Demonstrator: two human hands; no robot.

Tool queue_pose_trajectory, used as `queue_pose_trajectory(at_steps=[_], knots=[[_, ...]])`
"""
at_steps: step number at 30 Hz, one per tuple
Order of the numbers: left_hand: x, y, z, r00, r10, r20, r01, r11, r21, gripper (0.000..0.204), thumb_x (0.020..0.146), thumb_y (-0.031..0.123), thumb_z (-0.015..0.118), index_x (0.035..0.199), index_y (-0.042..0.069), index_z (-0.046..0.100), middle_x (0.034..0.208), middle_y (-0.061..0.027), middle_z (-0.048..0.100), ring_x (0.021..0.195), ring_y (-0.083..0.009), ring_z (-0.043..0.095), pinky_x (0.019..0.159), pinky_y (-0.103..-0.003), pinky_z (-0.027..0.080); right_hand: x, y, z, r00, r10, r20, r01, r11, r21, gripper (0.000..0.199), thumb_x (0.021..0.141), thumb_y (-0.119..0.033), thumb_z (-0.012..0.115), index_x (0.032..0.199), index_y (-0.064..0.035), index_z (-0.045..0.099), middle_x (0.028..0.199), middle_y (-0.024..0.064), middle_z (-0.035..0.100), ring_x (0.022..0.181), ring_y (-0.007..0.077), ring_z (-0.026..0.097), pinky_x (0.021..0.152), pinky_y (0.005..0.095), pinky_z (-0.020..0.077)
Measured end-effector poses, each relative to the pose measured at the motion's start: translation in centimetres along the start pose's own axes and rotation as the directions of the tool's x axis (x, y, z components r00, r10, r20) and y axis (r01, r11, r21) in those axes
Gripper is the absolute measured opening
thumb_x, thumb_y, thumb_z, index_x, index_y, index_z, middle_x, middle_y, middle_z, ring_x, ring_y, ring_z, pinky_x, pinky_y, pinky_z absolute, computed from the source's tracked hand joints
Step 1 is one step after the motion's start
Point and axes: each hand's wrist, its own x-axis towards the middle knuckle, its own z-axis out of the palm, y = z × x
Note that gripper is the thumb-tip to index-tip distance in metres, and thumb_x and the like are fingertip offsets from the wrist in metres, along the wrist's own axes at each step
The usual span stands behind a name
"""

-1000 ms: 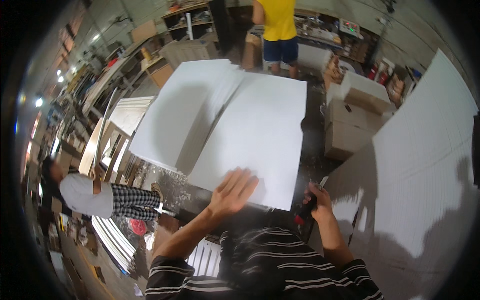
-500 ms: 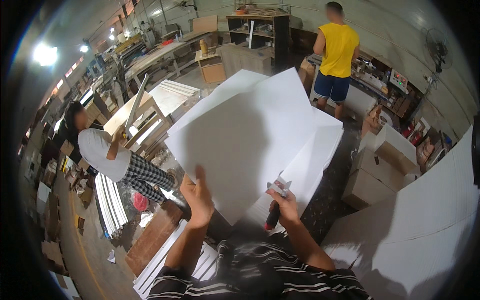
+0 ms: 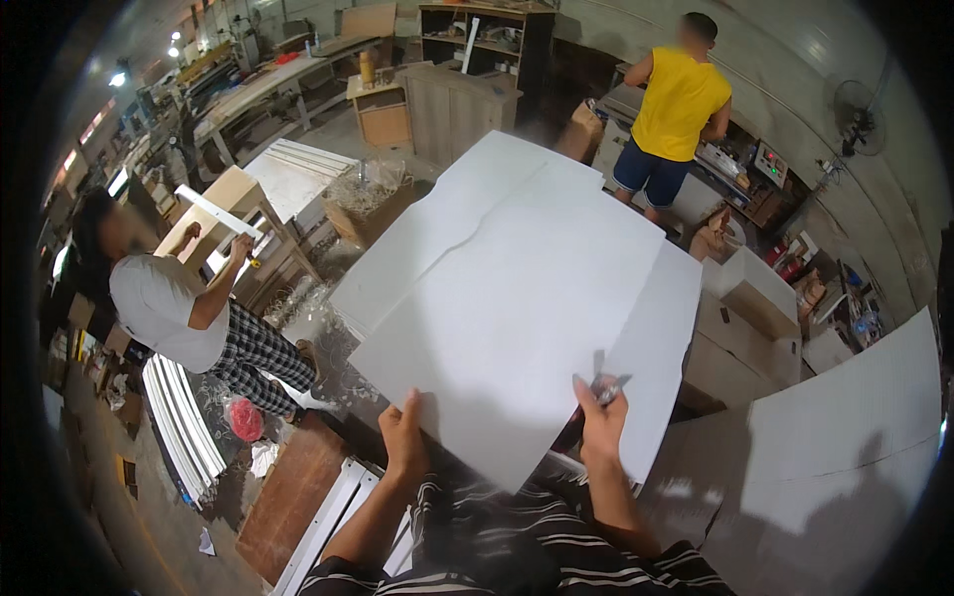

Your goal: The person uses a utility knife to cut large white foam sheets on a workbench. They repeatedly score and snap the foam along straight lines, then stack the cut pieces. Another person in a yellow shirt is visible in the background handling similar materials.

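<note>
A large white flat panel (image 3: 537,288) lies in front of me, on top of other white panels (image 3: 651,338) that stick out beneath it. My left hand (image 3: 402,437) is closed on its near left edge, thumb on top and fingers underneath. At the near right edge my right hand (image 3: 603,422) is closed round a hand tool (image 3: 608,385) with a shiny metal head; its dark handle is mostly hidden. The right thumb also rests at the panel's edge; whether those fingers grip the panel is hard to tell.
To the left a person (image 3: 169,298) holds a white strip (image 3: 217,211) over a wooden frame. Another person in yellow (image 3: 679,104) stands at a bench behind. Cartons (image 3: 740,343) and a tall white stack (image 3: 855,397) are on the right; a brown board (image 3: 298,497) lies at lower left.
The top panel has turned and come nearer to me, its near corner now between my hands. My right hand has moved onto its edge with the tool. The person at left has raised the strip.
</note>
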Motion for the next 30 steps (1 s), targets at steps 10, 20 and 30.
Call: queue_pose_trajectory(at_steps=[10,20,30], knots=[[10.5,10.4,-1.1,0.359,0.783,0.508,-0.638,-0.192,0.746,0.033,0.088,0.02,0.076,0.115,0.003,0.068,0.102,-0.0162,0.072,0.089,-0.0389,0.068,0.079,-0.046,0.054,7.8,0.6,8.1,0.984,-0.166,-0.062,0.145,0.956,-0.256,0.023,0.099,-0.018,0.072,0.1,0.0038,0.066,0.08,-0.0038,0.058,0.073,0.0067,0.049,0.065,0.0267,0.0417],[17.2,13.8,0.8,0.806,0.474,0.355,-0.453,0.106,0.885,0.047,0.096,0.045,0.067,0.119,0.005,0.074,0.098,-0.0238,0.074,0.092,-0.0445,0.071,0.084,-0.05,0.055,8.1,1.1,10.4,0.939,-0.343,0.019,0.296,0.78,-0.551,0.027,0.1,-0.021,0.07,0.096,0.0052,0.064,0.077,0.005,0.058,0.07,0.012,0.051,0.063,0.0314,0.0431],[35.7,11.1,-8.1,0.851,0.189,0.49,-0.484,0.643,0.594,0.041,0.105,0.035,0.061,0.113,-0.003,0.074,0.105,-0.019,0.077,0.099,-0.0279,0.075,0.085,-0.035,0.056,7.0,1.5,8.8,0.951,-0.227,-0.212,0.119,0.897,-0.425,0.032,0.103,-0.021,0.065,0.119,0.0067,0.069,0.108,0.0102,0.07,0.095,0.0153,0.062,0.085,0.0301,0.0497]])
